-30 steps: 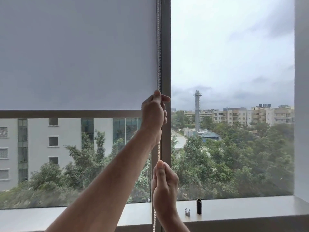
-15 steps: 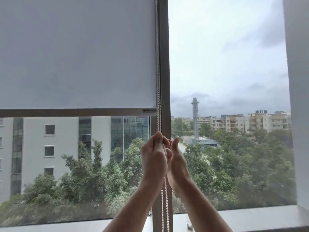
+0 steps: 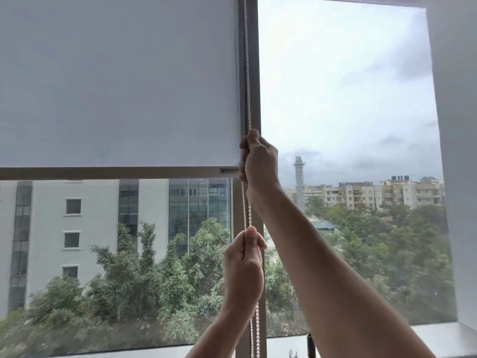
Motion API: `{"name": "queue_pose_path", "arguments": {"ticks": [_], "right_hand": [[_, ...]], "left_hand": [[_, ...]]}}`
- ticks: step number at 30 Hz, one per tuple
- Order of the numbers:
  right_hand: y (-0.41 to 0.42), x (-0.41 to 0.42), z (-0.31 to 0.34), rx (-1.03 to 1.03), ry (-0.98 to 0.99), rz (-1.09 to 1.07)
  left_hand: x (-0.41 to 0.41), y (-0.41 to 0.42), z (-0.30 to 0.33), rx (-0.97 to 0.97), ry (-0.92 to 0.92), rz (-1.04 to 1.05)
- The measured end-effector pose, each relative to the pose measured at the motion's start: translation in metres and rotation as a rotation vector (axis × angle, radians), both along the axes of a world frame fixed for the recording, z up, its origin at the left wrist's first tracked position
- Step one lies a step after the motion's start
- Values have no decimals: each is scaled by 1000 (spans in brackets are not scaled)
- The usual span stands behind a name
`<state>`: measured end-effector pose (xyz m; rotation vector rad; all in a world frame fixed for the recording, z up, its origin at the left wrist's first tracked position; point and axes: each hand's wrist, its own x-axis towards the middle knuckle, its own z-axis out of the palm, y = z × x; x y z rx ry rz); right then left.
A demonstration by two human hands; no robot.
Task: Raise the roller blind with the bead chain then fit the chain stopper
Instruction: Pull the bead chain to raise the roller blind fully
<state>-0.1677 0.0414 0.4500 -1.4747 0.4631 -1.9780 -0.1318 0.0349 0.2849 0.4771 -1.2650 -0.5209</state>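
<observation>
Soft overcast daylight floods through the window [image 3: 343, 99]; edges bow slightly, foliage faintly blurred.

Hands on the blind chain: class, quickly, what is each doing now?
Left hand: closed on the white bead chain.
Right hand: closed on the chain, higher up.

Right hand [image 3: 259, 164]: up from beside the left, now gripping the bead chain [image 3: 247, 73] above the left's grip, at bottom-bar height. Left hand [image 3: 244, 270]: dropped lower on chain, fist closed. Hands now apart, previously touching.
</observation>
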Motion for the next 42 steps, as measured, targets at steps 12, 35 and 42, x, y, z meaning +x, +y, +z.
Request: {"name": "queue_pose_path", "arguments": {"ticks": [12, 35, 42], "right_hand": [[13, -5, -33, -294, 29, -288], [6, -10, -100, -248, 171, -171], [2, -45, -47, -14, 273, -25]], "left_hand": [[37, -16, 31, 75, -159, 57], [-1, 47, 239, 6, 48, -29], [1, 59, 237, -101, 27, 45]]}}
